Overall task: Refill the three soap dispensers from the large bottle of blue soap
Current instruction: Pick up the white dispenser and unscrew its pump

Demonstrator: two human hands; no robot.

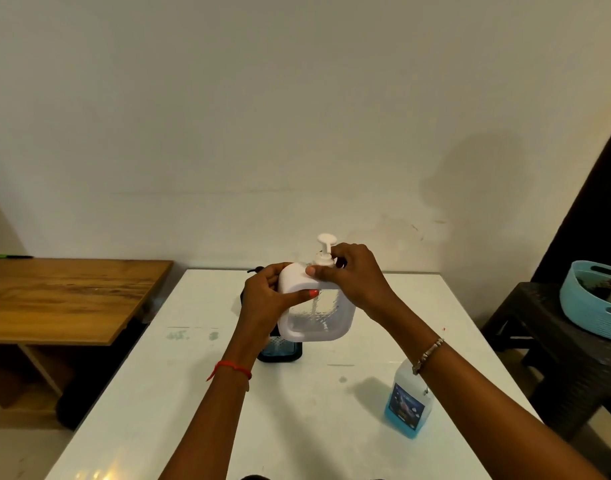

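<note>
Gripping the white dispenser [314, 318], left hand [264, 301] and right hand [354, 277] hide most of a dark dispenser [280, 351].

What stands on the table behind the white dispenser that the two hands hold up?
A dark dispenser with blue soap showing low inside; the white dispenser and the left hand cover its upper part.
</note>
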